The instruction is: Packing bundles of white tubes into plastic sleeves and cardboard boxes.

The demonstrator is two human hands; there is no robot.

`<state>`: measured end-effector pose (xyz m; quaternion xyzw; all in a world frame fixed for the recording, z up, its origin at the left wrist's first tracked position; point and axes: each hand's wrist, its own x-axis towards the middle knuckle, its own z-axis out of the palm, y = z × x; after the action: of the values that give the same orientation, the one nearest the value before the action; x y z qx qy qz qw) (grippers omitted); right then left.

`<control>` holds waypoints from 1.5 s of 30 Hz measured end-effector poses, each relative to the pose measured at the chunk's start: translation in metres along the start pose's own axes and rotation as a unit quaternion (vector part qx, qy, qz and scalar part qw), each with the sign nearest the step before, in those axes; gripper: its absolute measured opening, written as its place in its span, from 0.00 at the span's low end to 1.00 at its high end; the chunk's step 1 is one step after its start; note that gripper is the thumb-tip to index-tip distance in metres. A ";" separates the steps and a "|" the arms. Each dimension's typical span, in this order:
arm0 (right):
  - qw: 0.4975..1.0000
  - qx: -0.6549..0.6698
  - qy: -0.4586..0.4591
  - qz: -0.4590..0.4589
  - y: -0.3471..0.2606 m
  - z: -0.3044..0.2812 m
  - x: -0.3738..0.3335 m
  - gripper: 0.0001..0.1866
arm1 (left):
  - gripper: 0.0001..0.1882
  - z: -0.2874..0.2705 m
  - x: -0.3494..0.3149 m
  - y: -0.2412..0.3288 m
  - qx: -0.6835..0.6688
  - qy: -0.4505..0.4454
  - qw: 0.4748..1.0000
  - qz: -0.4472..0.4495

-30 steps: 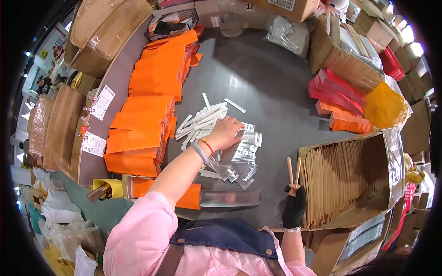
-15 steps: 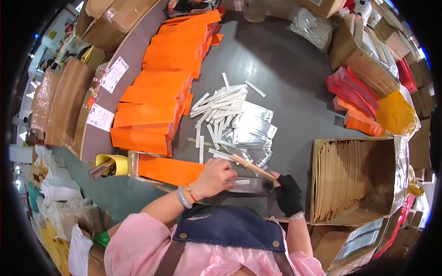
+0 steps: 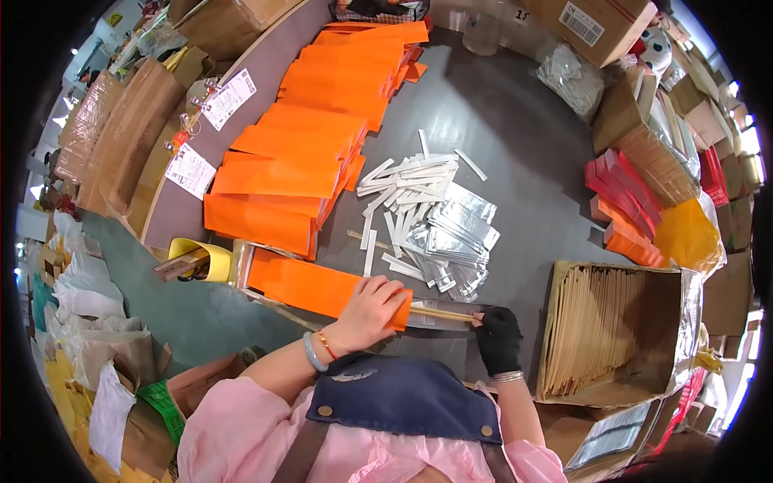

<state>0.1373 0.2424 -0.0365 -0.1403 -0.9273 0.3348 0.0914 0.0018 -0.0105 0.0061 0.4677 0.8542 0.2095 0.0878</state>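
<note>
one left hand (image 3: 372, 312), one right hand (image 3: 499, 338), two held sticks (image 3: 447, 312), one cup (image 3: 213, 261), two clipped papers (image 3: 229, 99), one jar (image 3: 481, 34), two apron buttons (image 3: 325, 410); strips (image 3: 423, 173) and sleeves (image 3: 274, 173) are too many to count.

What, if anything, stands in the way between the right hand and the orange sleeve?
Nothing visible does: the sticks in the right hand span the gap to the sleeve. The left hand partly covers its right end; whether the tips are inside is unclear.
</note>
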 end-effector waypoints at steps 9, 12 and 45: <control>0.997 0.011 -0.062 -0.046 -0.059 0.022 0.021 0.29 | 0.14 0.019 0.021 -0.007 0.096 0.045 0.987 0.118; 0.983 -0.121 -0.090 -0.107 -0.054 0.004 0.020 0.31 | 0.08 -0.008 0.033 0.006 0.066 -0.132 0.982 0.120; 0.983 -0.018 -0.101 -0.153 -0.089 0.047 0.031 0.34 | 0.47 0.010 -0.004 -0.045 -0.073 0.033 0.973 -0.216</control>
<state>0.0782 0.1581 -0.0124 0.0363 -0.9481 0.3128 0.0448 -0.0263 -0.0321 -0.0231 0.2572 0.9198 0.2631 0.1367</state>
